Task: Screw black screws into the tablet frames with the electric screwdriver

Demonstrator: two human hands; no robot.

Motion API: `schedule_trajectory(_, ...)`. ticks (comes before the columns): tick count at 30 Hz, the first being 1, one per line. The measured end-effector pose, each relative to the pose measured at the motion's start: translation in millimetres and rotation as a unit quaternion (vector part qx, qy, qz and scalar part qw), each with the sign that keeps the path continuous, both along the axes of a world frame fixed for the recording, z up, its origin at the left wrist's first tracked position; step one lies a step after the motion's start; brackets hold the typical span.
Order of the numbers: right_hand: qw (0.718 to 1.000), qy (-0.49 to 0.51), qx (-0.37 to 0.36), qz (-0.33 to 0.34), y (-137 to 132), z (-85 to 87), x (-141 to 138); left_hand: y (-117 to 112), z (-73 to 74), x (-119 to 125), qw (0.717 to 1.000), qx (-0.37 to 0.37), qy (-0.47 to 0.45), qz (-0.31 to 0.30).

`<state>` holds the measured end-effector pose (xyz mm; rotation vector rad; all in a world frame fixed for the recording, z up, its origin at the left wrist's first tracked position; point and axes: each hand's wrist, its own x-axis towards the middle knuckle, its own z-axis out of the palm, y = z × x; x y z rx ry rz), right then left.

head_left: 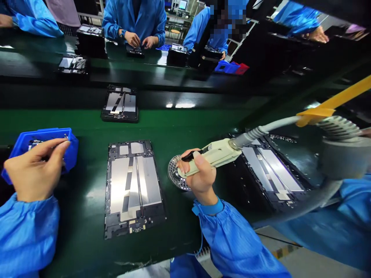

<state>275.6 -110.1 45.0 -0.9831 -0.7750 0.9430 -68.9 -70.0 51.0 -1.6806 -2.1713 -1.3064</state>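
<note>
My left hand (36, 170) curves over the rim of a blue plastic tray (43, 134), and small dark parts lie inside the tray. I cannot tell whether its fingertips pinch anything. My right hand (199, 170) grips a cream electric screwdriver (211, 158), its tip hidden near a round perforated metal screw plate (175, 173). Between my hands lies a tablet housing (133, 189) with silver panels and a dark frame. Another housing (269, 173) lies to the right of my right hand, partly under the screwdriver's hose.
A green conveyor belt (174, 119) carries a further housing (119, 103). A yellow arm (333, 102) and grey coiled hose (336, 129) hang at the right. Across the line, a co-worker's hands (141, 40) work on a dark part, among black boxes and blue trays.
</note>
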Motion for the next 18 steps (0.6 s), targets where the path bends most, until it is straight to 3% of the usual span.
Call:
schedule_trajectory(4, 0.999, -0.033, 0.021, 0.011, 1, -2.9, 2, -12, 0.9, 29, 0.991, -0.009, -0.059, -0.116)
schedule_trajectory(9, 0.999, -0.032, 0.025, 0.001, 2, -3.6, 5, -19, -3.4, 40, 0.975, -0.083, -0.130, -0.158)
schedule_trajectory(18, 0.999, -0.008, 0.037, -0.007, 1, -3.5, -3, -21, -1.0, 57, 0.914, -0.160, -0.297, -0.224)
